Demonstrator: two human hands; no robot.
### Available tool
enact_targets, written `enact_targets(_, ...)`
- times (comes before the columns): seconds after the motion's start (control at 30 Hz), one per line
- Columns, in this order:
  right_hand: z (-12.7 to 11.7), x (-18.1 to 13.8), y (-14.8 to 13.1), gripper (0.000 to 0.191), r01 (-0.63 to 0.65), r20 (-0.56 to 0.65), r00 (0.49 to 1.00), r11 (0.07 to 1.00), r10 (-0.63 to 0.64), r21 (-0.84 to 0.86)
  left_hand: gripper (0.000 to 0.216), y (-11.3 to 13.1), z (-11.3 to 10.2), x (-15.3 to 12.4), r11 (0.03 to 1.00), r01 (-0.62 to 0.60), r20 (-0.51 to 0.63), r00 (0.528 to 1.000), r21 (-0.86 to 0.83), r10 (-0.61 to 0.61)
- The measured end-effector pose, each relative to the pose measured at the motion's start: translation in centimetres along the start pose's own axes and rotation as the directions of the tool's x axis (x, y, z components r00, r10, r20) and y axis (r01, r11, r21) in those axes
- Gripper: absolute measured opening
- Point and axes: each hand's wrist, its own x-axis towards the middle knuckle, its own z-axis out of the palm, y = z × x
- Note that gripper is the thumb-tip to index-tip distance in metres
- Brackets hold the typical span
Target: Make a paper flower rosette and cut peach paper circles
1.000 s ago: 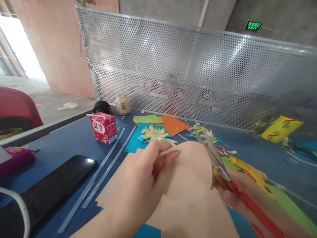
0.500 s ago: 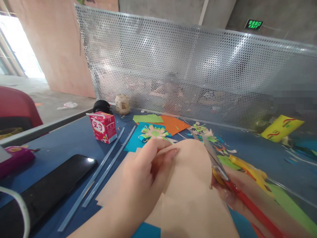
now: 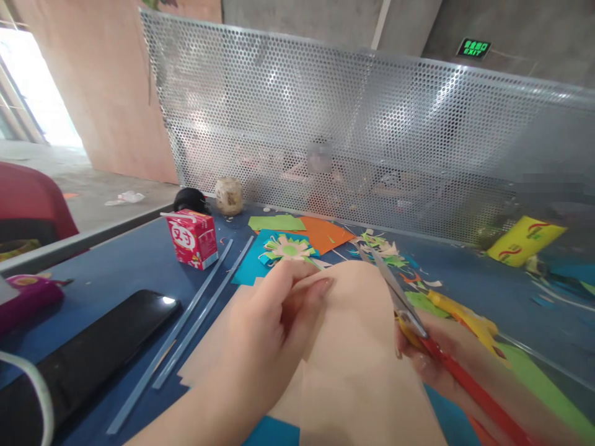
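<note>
My left hand [image 3: 274, 328] pinches a sheet of beige paper [image 3: 357, 322] between thumb and fingers, near its rounded upper edge. To the right of the sheet, my right hand [image 3: 432, 359] is closed round red-handled scissors [image 3: 418, 322]. Their blades are parted and point up and away, close along the sheet's right edge. Whether they touch the paper I cannot tell. Under the hands lie more beige paper and blue sheets [image 3: 274, 432]. Just beyond them rests a layered paper flower [image 3: 289, 248] in beige and green.
Left are a black phone [image 3: 93, 353], two clear glue sticks [image 3: 204, 310], a red drink carton [image 3: 193, 240] and a jar [image 3: 229, 197]. Paper scraps [image 3: 381, 244], a yellow glue gun [image 3: 462, 316] and a yellow packet [image 3: 525, 240] lie right. A perforated metal screen [image 3: 279, 111] stands behind the table.
The scissors and my right hand have shifted very slightly left along the sheet's edge. My left hand keeps its pinch on the paper, nearly still.
</note>
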Motion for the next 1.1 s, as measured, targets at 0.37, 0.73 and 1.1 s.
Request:
enact_targets(0.37,-0.5,0.3,0.7,0.033,-0.022,0.081,0.997,0.989,0.010,0.149,0.004,0.0,-0.1,0.1,1.000,-0.001,0.001,1.000,0.026,0.001)
enact_targets(0.73,-1.4,0.6,1.2,0.048,-0.100,0.187,0.980,0.982,0.069,0.160,0.005,-0.3,0.0,0.2,0.999,-0.016,0.036,0.999,0.047,0.014)
enact_targets(1.1,-1.7,2.7,3.7,0.041,-0.370,-0.088,0.922,0.926,0.376,0.079,0.014,-1.4,1.1,0.0,0.952,0.282,0.229,0.940,-0.115,-0.251)
